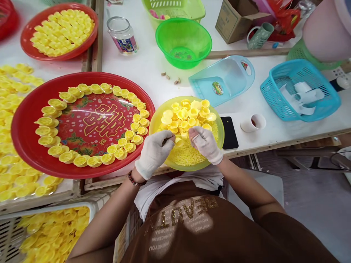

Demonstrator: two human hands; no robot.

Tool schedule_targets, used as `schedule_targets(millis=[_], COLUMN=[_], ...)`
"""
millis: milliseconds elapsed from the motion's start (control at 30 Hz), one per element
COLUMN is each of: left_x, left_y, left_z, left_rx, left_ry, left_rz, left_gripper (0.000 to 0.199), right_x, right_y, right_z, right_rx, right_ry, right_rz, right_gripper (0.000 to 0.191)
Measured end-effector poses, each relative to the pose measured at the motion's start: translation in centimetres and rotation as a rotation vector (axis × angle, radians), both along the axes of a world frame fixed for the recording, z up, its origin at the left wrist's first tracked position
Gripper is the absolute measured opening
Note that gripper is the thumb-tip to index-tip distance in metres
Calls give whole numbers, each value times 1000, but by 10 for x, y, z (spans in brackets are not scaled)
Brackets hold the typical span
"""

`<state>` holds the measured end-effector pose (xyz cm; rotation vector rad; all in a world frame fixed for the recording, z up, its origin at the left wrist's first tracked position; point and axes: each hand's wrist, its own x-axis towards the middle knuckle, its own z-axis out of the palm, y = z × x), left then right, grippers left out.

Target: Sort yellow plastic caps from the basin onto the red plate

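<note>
My left hand (pixel 156 149), in a white knitted glove, is closed with thumb and fingertips pinched together over the left side of a yellow bowl (pixel 154 122). Opposite it, my right hand (pixel 207 146), gloved with bare fingertips, is pinched too. Whatever either pinch holds is too small or hidden to name. A small yellow plastic cup (pixel 179 141) shows between the hands; I cannot tell whether it is held or lying in the bowl. Yellow cup-shaped pieces (pixel 192 112) are heaped at the back of the bowl, above tiny yellow bits (pixel 186 156) at the front.
Left of the bowl stands a large red tray (pixel 27 146), ringed with assembled yellow pieces (pixel 94 160). A phone (pixel 229 133), a paper cup (pixel 252 123) and a blue basket (pixel 301 113) lie to the right. Behind are a blue scoop (pixel 219 78), green basin (pixel 183 44) and jar (pixel 122 36).
</note>
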<state>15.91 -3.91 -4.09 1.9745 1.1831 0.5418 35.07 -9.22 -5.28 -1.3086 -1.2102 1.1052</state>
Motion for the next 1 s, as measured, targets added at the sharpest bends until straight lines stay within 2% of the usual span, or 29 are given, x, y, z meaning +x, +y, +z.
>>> schedule_targets(millis=[100, 200, 300, 400, 567, 633, 733, 800, 867, 933, 1000], left_x=[9, 20, 25, 24, 20, 18, 15, 12, 9, 7, 6], left_y=[-8, -11, -12, -12, -11, -11, -11, -11, -12, -15, -18], left_z=[3, 3, 0, -1, 2, 2, 1, 0, -1, -3, -5], left_rx=[-412, -555, -558, -538, -547, -538, -509, -458, -387, -335, -255], left_ry=[-172, -254, -291, -312, -346, -370, -408, -387, -338, -294, -245], left_rz=[66, 73, 48, 36, 91, 133, 173, 133, 30, -72, -73], left_gripper=[19, 21, 20, 17, 19, 23, 26, 22, 19, 22, 31], right_x=[-9, -21, -30, -32, -20, -12, -1, 2, 3, 3, 3], right_y=[11, 22, 27, 27, 21, 14, 3, -3, -5, -4, -3], right_z=[13, 21, 22, 18, 15, 14, 11, 9, 6, 4, 3], right_rx=[-3, 54, 101, 81, 62, 54, 9, 7, 16, 10, -3], right_ry=[385, 528, 505, 409, 284, 179, -92, -244, -322, -352, -359], right_rz=[-124, -172, -193, -192, -217, -191, -75, -9, 10, 9, 31], right_gripper=[51, 54, 54, 53, 52, 49, 38, 31, 30, 32, 33])
